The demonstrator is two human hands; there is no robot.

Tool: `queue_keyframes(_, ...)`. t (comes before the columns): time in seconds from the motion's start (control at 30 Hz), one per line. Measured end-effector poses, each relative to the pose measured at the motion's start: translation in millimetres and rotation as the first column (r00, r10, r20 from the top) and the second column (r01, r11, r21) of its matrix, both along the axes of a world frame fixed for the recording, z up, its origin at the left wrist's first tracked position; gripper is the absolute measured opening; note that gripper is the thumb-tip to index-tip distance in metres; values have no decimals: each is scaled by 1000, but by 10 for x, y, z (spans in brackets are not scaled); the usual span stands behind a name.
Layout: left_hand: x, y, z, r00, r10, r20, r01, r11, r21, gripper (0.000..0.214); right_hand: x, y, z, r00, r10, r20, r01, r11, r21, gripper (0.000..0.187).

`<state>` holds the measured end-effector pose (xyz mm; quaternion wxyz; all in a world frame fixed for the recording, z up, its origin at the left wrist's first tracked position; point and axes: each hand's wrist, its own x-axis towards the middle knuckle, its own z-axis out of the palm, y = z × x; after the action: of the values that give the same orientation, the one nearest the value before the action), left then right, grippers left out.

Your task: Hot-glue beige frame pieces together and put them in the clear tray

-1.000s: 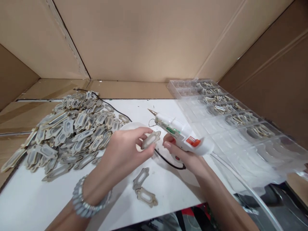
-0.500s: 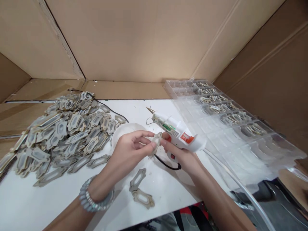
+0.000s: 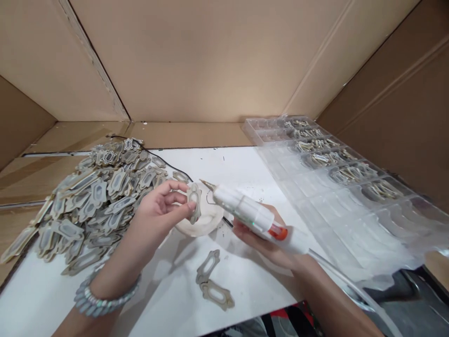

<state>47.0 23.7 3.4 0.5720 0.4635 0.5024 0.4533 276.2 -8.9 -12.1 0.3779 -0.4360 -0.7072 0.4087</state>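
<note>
My left hand pinches a small grey, frame-shaped piece with a long opening, held upright between thumb and fingers. My right hand is wrapped round a white glue gun whose brass-coloured nozzle points up and left, close to the piece but apart from it. Under the held piece lies a round whitish dish. Two similar frame pieces, one upper and one lower, lie touching each other on the white table nearer to me.
A large heap of similar pieces covers the left side. At right stands a clear compartment tray, some compartments holding small metallic parts. A black cord runs behind the dish; a pale cable trails right. Cardboard walls enclose the table.
My left hand has moved left with the piece, away from my right hand. The glue gun has tilted and swung lower, its nozzle now closer to the piece.
</note>
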Motion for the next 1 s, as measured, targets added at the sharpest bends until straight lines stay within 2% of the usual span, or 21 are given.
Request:
queue_keyframes(0.27,-25,-27,32,997,39,72,-42,998,40,40,-33,5,-32,995,96,34,-101,979,179,26)
queue_keyframes(0.77,-51,-55,-47,1000,20,16,-21,996,87,33,-35,-3,-75,994,97,40,-103,976,191,24)
queue_keyframes(1.0,-32,-80,-12,1000,14,25,-16,996,88,31,-35,-29,-74,986,100,134,-120,981,151,30)
